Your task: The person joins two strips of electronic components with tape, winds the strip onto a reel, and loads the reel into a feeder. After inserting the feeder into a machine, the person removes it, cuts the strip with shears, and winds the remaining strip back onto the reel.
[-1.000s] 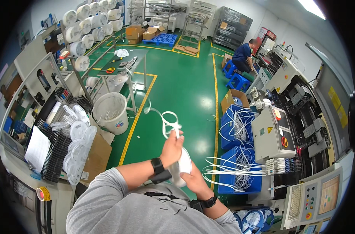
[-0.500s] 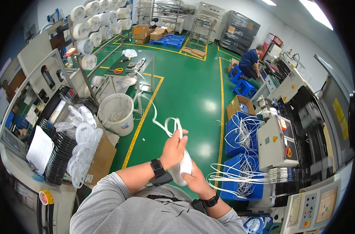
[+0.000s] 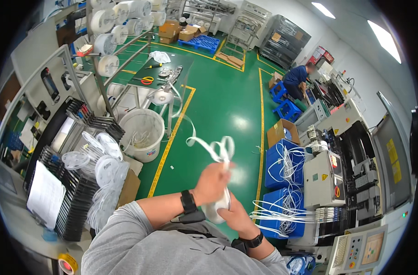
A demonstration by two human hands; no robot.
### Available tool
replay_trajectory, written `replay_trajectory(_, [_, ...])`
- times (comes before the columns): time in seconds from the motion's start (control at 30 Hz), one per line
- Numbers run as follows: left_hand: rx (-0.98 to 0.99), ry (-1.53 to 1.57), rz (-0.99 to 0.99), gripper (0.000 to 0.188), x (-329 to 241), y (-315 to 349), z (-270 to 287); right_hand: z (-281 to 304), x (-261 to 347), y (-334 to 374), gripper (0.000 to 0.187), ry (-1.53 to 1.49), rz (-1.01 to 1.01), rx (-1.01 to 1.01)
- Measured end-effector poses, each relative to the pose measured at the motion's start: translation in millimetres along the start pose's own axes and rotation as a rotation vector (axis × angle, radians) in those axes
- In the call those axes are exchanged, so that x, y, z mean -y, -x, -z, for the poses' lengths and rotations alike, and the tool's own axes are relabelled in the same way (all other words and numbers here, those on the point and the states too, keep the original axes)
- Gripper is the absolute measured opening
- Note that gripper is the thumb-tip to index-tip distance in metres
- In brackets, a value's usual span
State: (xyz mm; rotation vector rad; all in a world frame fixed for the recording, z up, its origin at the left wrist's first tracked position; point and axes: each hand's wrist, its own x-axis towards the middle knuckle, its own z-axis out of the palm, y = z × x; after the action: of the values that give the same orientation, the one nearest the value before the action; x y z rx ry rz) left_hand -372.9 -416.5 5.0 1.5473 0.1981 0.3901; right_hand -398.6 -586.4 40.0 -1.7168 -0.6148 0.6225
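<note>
My left hand [image 3: 211, 184], a little blurred, is closed round a strip of white tape [image 3: 227, 145]. Above the fingers the tape stands up in loose loops. From there it trails away left toward the small work table [image 3: 183, 68]. My right hand [image 3: 237, 216] grips a flat white reel [image 3: 213, 212] by its right edge, the thumb lying on its face. The reel is held tilted in front of my body, just below the left hand, which hides its upper part.
At left stand a white bucket [image 3: 157, 145] and a stack of clear reels [image 3: 109, 170] beside a rack of feeders. Blue bins [image 3: 272, 208] full of white strips line the machines at right. A co-worker [image 3: 295, 79] sits farther off on a blue stool.
My left hand has shifted slightly right, and the tape's loops above it have risen and spread. The view has moved a little. My right hand keeps hold of the reel.
</note>
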Motion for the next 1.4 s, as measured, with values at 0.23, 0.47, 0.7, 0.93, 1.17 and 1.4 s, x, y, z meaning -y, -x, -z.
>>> replay_trajectory(0.23, [-0.058,0.219,0.099,0.027,28,-55,42,-58,17,-47,0.069,0.105,-0.026,-0.167])
replay_trajectory(0.47, [0.227,-0.190,-0.666,0.028,23,-34,63,-65,31,-59,0.066,-0.100,-0.255,-0.079])
replay_trajectory(0.7, [-0.161,0.468,0.462,0.021,69,-63,56,-73,12,-63,0.064,0.156,-0.036,-0.170])
replay_trajectory(0.93, [0.058,-0.327,-0.626,0.017,22,-23,35,-20,13,-46,0.061,0.045,-0.155,0.023])
replay_trajectory(1.17, [-0.281,0.400,0.384,0.025,70,-10,-37,31,-31,-4,0.061,0.042,0.016,0.033])
replay_trajectory(1.4, [-0.388,0.605,0.498,0.028,56,19,-66,72,-48,22,0.065,0.078,0.246,0.185])
